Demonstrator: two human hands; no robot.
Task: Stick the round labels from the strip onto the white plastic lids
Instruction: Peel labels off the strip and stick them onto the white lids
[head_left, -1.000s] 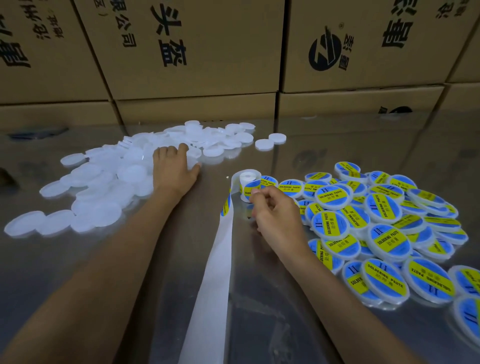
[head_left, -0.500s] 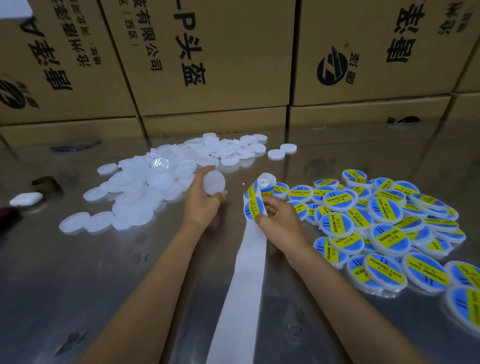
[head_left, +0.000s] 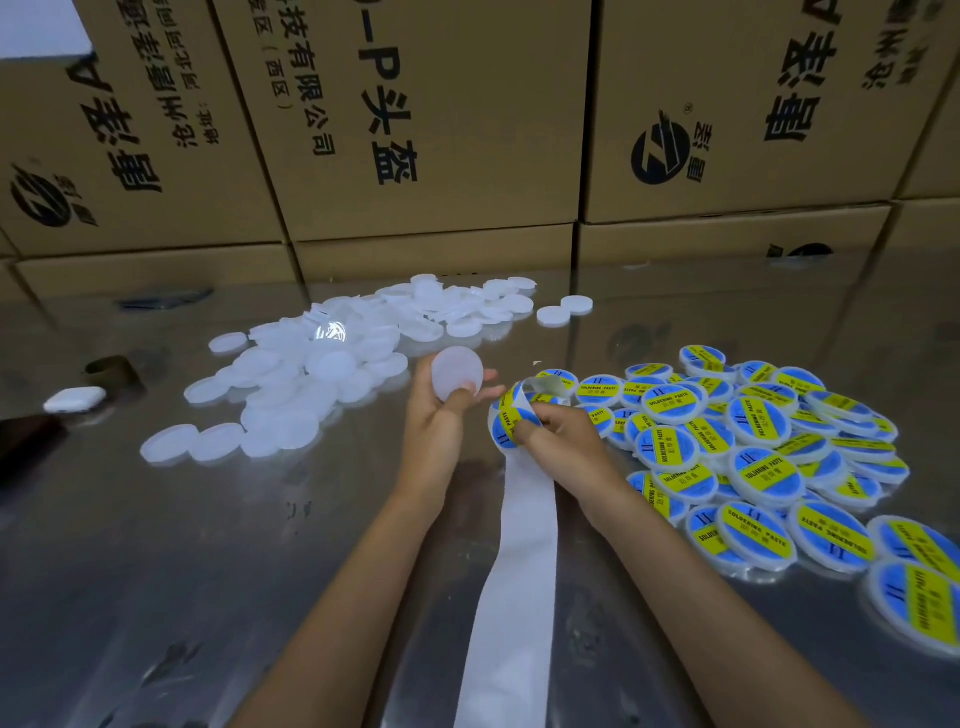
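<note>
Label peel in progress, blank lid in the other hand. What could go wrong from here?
1. The right hand pinches the curled label strip; a label peeled off at that bend could fold and stick to itself.
2. The left hand holds the blank lid only by fingertips at its edge, so pressing a label on may tilt it and leave the label off-centre.
3. The spent backing tail trails toward the table edge; its drag could tug the strip.

Plain round white plastic lids (head_left: 291, 400); round labelled lids (head_left: 763, 470) blue with yellow bands and black lettering; white paper strip (head_left: 514, 582); brown cardboard boxes (head_left: 441, 130) printed black; grey reflective counter (head_left: 156, 545).
</note>
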